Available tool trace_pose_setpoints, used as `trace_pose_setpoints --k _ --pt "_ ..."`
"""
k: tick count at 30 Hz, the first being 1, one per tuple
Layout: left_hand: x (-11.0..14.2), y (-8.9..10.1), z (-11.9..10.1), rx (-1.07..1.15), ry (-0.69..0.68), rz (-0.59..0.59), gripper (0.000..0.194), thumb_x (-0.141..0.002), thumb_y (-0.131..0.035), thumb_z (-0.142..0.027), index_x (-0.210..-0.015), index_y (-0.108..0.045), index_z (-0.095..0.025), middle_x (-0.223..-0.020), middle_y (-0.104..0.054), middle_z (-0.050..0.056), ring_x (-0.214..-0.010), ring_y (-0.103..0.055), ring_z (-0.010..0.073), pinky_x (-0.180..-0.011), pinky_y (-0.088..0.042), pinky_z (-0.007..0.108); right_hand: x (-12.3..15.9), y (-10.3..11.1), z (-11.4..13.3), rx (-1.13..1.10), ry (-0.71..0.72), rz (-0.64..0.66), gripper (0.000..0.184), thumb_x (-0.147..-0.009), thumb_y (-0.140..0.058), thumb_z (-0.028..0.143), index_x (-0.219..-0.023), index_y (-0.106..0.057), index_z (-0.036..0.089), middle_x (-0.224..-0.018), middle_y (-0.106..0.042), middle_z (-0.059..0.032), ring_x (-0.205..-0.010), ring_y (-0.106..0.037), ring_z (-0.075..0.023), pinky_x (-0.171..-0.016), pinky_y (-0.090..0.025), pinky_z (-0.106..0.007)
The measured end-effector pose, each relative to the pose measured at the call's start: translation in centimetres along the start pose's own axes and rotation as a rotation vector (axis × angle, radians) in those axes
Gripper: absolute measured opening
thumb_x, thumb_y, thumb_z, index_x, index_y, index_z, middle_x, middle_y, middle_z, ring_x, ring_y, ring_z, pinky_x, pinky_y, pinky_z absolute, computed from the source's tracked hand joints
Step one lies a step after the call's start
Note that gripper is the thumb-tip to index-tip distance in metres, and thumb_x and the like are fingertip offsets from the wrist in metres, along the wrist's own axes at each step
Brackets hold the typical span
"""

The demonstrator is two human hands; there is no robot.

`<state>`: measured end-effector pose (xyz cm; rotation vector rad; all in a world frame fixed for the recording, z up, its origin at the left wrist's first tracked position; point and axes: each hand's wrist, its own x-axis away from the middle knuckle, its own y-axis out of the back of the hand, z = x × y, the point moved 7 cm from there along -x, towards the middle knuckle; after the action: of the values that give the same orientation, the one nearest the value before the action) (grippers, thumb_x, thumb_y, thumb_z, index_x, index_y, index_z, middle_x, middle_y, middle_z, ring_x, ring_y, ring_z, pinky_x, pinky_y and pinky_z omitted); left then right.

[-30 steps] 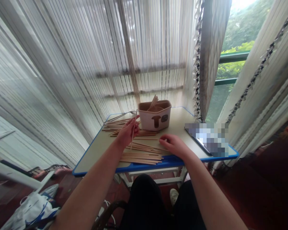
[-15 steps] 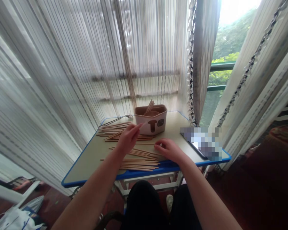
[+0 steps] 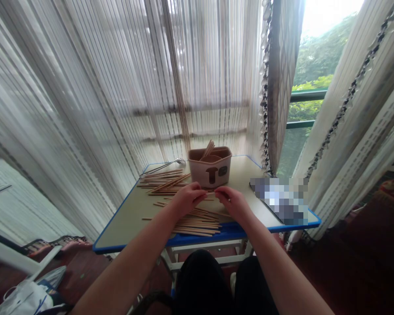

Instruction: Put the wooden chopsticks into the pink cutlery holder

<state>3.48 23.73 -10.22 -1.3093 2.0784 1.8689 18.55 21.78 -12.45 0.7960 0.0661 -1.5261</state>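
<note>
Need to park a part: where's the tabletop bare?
Free: left front corner of the table, between the sticks and the blue edge; also the patch bounded by the box, pixelated device and right hand. Crowded: left of the box, under more sticks, and the middle front, under sticks and the left hand.

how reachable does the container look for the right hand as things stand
Probably yes: the right hand is just in front of the container, and nothing tall stands between them. That hand seems busy with a stick, though, so may need freeing first.
</note>
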Motion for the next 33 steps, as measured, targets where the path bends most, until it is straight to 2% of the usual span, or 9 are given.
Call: trace_pose_setpoints --k 3,7,9,14,17,22,26,30,33 --pt "0.0 0.1 1.0 -0.024 0.056 -0.008 0.028 -0.084 -0.047 -0.037 -0.095 -0.068 -0.023 -0.086 -0.058 0.008 -0.08 -0.054 0.0171 -0.077 -0.041 0.029 0.1 1.0 -0.3 -0.04 -0.023 -0.084 0.024 -0.082 -0.05 0.04 -0.09 -0.061 0.02 -0.079 -0.064 -0.0042 -0.068 -0.058 -0.0152 -0.064 -0.046 -0.027" --pt "0.2 0.5 2.6 -0.017 0.14 -0.052 0.026 -0.083 -0.048 -0.038 -0.087 -0.068 -0.023 -0.081 -0.058 0.006 -0.076 -0.054 0.0166 -0.075 -0.041 0.028 0.6 3.5 -0.9 -0.159 -0.082 -0.337 0.029 -0.082 -0.048 0.045 -0.092 -0.056 0.018 -0.076 -0.061 -0.0041 -0.064 -0.056 -0.0149 -0.06 -0.046 -0.027" --pt "0.2 0.6 3.1 -0.025 0.169 -0.067 0.026 -0.084 -0.047 -0.038 -0.083 -0.068 -0.022 -0.076 -0.057 0.005 -0.073 -0.054 0.0159 -0.073 -0.04 0.027 0.8 3.9 -1.1 -0.213 -0.105 -0.408 0.031 -0.082 -0.049 0.047 -0.09 -0.055 0.018 -0.076 -0.061 -0.0044 -0.064 -0.055 -0.0147 -0.059 -0.045 -0.027" --pt "0.1 0.4 3.6 -0.094 0.178 -0.062 0.029 -0.086 -0.043 -0.037 -0.079 -0.066 -0.021 -0.073 -0.056 0.005 -0.069 -0.052 0.0152 -0.07 -0.04 0.026 0.5 3.0 -0.5 -0.343 -0.067 -0.321 0.03 -0.08 -0.054 0.045 -0.091 -0.057 0.018 -0.074 -0.062 -0.0039 -0.064 -0.056 -0.0143 -0.06 -0.046 -0.027" --pt "0.0 0.5 3.7 -0.152 0.175 -0.074 0.026 -0.086 -0.044 -0.036 -0.089 -0.066 -0.022 -0.079 -0.058 0.006 -0.072 -0.054 0.0161 -0.07 -0.041 0.027 -0.5 4.0 0.8 -0.335 -0.014 -0.349 0.027 -0.08 -0.054 0.043 -0.087 -0.059 0.018 -0.074 -0.061 -0.0038 -0.062 -0.054 -0.0132 -0.058 -0.045 -0.027" --pt "0.0 0.4 4.9 -0.21 0.229 -0.118 0.023 -0.081 -0.051 -0.028 -0.098 -0.064 -0.021 -0.086 -0.061 0.007 -0.074 -0.055 0.0162 -0.072 -0.043 0.029 -5.4 9.1 6.5 -0.279 0.199 -0.557 0.025 -0.082 -0.05 0.043 -0.079 -0.055 0.019 -0.07 -0.057 -0.0006 -0.057 -0.05 -0.0099 -0.051 -0.04 -0.023" --pt "-0.1 0.1 5.8 -0.263 0.255 -0.104 0.021 -0.08 -0.051 -0.026 -0.095 -0.065 -0.02 -0.085 -0.061 0.007 -0.075 -0.056 0.0174 -0.074 -0.044 0.03 -11.1 11.4 11.7 -0.084 0.337 -0.606 0.026 -0.083 -0.047 0.041 -0.077 -0.057 0.018 -0.067 -0.056 0.0004 -0.056 -0.05 -0.0091 -0.052 -0.04 -0.023" --pt "-0.1 0.3 6.7 -0.263 0.277 -0.098 0.019 -0.079 -0.05 -0.022 -0.092 -0.064 -0.02 -0.087 -0.062 0.007 -0.081 -0.057 0.0186 -0.077 -0.044 0.031 -16.5 9.7 14.3 0.218 0.355 -0.441 0.019 -0.078 -0.055 0.033 -0.074 -0.062 0.015 -0.064 -0.058 -0.0009 -0.059 -0.053 -0.0112 -0.057 -0.041 -0.026" --pt "-0.2 0.5 7.8 -0.254 0.297 -0.101 0.018 -0.078 -0.051 -0.021 -0.091 -0.064 -0.021 -0.088 -0.062 0.006 -0.082 -0.057 0.0183 -0.077 -0.044 0.031 -19.6 6.7 13.7 0.33 0.331 -0.225 0.009 -0.07 -0.062 0.023 -0.073 -0.065 0.015 -0.06 -0.06 -0.0014 -0.055 -0.052 -0.0115 -0.054 -0.04 -0.026"
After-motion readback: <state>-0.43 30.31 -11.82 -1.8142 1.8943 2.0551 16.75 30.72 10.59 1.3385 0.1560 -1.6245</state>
